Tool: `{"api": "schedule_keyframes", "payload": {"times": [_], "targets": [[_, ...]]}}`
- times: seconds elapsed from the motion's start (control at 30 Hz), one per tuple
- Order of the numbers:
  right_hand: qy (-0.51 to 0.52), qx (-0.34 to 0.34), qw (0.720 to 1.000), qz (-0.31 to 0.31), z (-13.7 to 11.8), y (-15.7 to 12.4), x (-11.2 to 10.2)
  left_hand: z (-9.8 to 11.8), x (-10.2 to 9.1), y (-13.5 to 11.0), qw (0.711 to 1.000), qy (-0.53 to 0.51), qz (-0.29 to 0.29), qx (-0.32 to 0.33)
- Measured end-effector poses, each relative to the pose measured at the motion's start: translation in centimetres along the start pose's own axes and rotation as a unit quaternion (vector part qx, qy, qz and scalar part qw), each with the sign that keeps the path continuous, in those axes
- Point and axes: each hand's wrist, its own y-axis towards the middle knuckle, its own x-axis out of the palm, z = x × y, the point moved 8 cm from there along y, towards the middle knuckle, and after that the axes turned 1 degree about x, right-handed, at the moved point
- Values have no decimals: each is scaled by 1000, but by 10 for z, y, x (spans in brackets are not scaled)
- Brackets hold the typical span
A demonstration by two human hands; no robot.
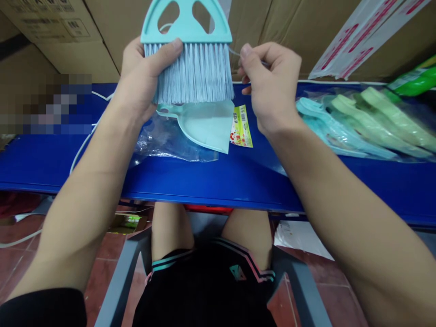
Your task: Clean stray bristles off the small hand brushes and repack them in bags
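Observation:
A small hand brush (195,70) with a mint-green back and pale blue bristles is held up over the table. My left hand (146,72) grips its left side, thumb across the top of the bristles. To the right of the brush, my right hand (269,72) is closed in a pinch on a thin, light-coloured string (234,52) that runs toward the brush. Below lies a mint-green dustpan (207,125), partly hidden by the brush. A yellow-green printed label card (242,127) sits at its right edge. Under the dustpan's left part is a clear plastic bag (177,143).
On the right of the blue table (204,181) lie several plastic-wrapped dustpan sets (361,122), with a bright green package (415,79) behind them. Cardboard boxes (286,27) stand along the back. A white cable (81,147) crosses the left side.

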Motion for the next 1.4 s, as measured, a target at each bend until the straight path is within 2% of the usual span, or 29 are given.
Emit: {"api": "schedule_keyframes", "payload": {"times": [0.13, 0.4, 0.6, 0.8, 0.93, 1.13, 1.4], "targets": [[8, -8, 1000, -17, 3, 2, 2, 0, 1, 0, 1000, 1, 0, -6], [32, 7, 999, 16, 2, 3, 0, -2, -3, 2, 1000, 22, 3, 2], [47, -7, 999, 4, -1, 1, 2, -3, -5, 4, 999, 37, -12, -2], [40, -21, 998, 36, -3, -2, 0, -2, -6, 5, 999, 40, -18, 6], [47, -3, 996, 72, -7, -4, -4, -2, -4, 4, 998, 55, -17, -4], [82, 28, 993, 80, -14, -8, -3, 0, -3, 2, 1000, 20, -1, -10], [72, 12, 997, 31, -6, -2, 4, 1, -3, 0, 1000, 2, 1, -1]]}}
